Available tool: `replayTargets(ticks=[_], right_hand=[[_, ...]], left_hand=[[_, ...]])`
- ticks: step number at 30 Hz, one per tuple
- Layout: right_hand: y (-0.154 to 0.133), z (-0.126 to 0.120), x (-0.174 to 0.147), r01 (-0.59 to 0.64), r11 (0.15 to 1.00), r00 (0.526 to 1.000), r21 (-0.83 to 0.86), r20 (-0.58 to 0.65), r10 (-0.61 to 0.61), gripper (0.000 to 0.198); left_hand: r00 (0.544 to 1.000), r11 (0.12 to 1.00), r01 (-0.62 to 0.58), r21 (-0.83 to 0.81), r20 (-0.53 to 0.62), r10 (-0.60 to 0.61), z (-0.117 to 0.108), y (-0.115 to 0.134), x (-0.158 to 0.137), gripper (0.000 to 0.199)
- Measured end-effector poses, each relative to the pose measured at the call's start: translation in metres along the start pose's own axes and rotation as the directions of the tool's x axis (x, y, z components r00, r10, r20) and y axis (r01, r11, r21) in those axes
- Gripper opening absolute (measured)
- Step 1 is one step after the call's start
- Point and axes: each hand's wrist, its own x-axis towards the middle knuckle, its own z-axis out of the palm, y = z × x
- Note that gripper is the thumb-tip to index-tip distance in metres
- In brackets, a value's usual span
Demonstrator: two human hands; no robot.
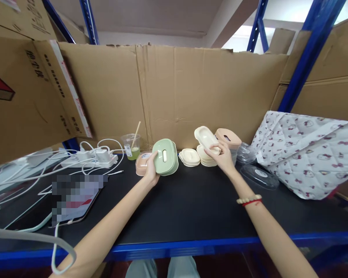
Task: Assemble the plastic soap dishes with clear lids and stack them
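My left hand (151,168) grips a green oval box (165,156) and holds it tilted on edge above the black bench top (179,204). Just behind that hand lies a pink box (141,163). My right hand (222,155) holds a cream oval tray (205,138), lifted over a stack of cream trays (206,159). Between the two hands sits a second low stack of cream trays (189,157). A pink lidded box (227,138) stands right behind the right hand.
A clear cup of green drink with a stick (131,147) and a white power strip with cables (89,159) sit at the left. A tablet (72,200) lies near the front left. Clear plastic lids (259,177) and a patterned cloth bag (307,152) fill the right. Cardboard walls the back.
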Motion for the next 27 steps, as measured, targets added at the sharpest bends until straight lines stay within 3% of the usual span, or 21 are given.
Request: replayTargets(ticks=[2, 6, 9, 12, 15, 21, 27], right_hand=[[0.004, 0.017, -0.004, 0.002, 0.983, 0.989, -0.184, -0.147, -0.029, 0.016], [0.014, 0.041, -0.013, 0.082, 0.848, 0.996, -0.524, 0.009, -0.091, 0.025], [0.019, 0.045, -0.015, 0.168, 0.723, 0.985, -0.670, 0.081, -0.153, 0.030], [0.021, 0.041, -0.011, 0.244, 0.655, 0.968, -0.715, 0.138, -0.209, 0.020], [0.020, 0.035, -0.007, 0.314, 0.626, 0.949, -0.714, 0.219, -0.226, 0.025], [0.018, 0.029, -0.005, 0.369, 0.636, 0.928, -0.678, 0.231, -0.293, 0.030], [0.011, 0.034, -0.007, 0.294, 0.682, 0.953, -0.669, 0.260, -0.156, 0.019]], left_hand=[[0.999, 0.999, 0.026, 0.023, -0.018, -0.026, 0.001, -0.003, -0.004, 0.017], [0.997, 0.993, 0.072, 0.096, -0.023, -0.071, 0.004, -0.009, -0.011, 0.013], [0.996, 0.988, 0.090, 0.127, -0.018, -0.088, 0.005, -0.011, -0.013, 0.015], [0.995, 0.986, 0.095, 0.138, 0.001, -0.096, 0.004, -0.013, -0.013, 0.017], [0.993, 0.981, 0.113, 0.157, 0.025, -0.119, 0.004, -0.016, -0.014, 0.020], [0.983, 0.959, 0.167, 0.228, 0.031, -0.178, 0.004, -0.024, -0.019, 0.024], [0.980, 0.947, 0.164, 0.276, 0.061, -0.188, 0.004, -0.029, -0.020, 0.025]])
